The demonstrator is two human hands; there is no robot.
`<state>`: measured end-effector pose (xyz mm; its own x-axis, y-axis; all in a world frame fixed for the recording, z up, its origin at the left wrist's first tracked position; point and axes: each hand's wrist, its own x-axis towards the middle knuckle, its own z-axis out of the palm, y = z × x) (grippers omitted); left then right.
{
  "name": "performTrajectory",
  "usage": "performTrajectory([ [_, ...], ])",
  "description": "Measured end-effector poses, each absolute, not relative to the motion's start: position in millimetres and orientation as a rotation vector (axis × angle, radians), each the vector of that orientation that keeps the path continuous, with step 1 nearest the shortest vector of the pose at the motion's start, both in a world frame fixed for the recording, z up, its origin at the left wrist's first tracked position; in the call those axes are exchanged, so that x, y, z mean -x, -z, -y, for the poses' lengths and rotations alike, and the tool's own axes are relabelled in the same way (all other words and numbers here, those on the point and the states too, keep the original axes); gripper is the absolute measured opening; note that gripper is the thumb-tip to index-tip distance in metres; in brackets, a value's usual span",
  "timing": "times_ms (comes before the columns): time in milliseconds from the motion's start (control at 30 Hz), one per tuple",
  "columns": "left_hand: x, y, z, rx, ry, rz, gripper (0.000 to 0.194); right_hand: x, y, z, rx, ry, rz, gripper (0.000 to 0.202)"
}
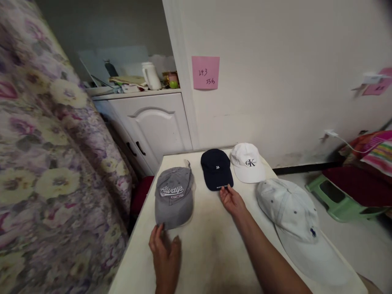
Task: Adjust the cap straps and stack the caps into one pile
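the navy baseball cap lies on the counter, beside the white baseball cap. the right hand meets its near edge, fingers bunched narrow; a firm grip cannot be confirmed. the left hand, thumb spread wide, is positioned at the near edge of the gray baseball cap.

The gray cap on the left reads "Always" in white, above smaller, illegible lettering. At the far right, the white cap shows a dark "CK". White letters on the dark blue cap are too small to read. The far pink note says "243" above unclear handwriting.
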<state>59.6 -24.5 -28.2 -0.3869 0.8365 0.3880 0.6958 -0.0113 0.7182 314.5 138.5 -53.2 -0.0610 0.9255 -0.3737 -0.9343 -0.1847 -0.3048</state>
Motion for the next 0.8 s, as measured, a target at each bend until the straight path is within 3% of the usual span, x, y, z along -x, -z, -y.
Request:
performTrajectory([
  [100,-61,25,24,-1.631,-1.36,-2.1,0.061,-314,57,-140,0.601,-1.657,-0.062,0.031],
  [167,-63,24,23,-1.634,-1.378,-2.101,0.061,-313,58,-139,0.607,-1.647,-0.076,0.034],
  [333,-64,18,22,-1.639,-1.452,-2.087,0.061,-311,58,-119,0.545,-1.627,-0.071,0.035],
  [467,-63,15,27,-1.618,-1.583,-2.079,0.054,-313,54,-91,0.448,-1.643,-0.037,0.005],
  [500,-63,14,29,-1.625,-1.602,-2.056,0.05,-315,52,-83,0.422,-1.655,-0.021,0.009],
  [667,-86,5,30,-1.507,-1.37,-1.667,0.04,-333,41,-41,0.325,-1.77,0.123,0.021],
  [800,-119,-36,1,-1.165,-1.433,-1.182,0.057,-342,36,-19,0.31,-1.897,0.286,0.03],
])
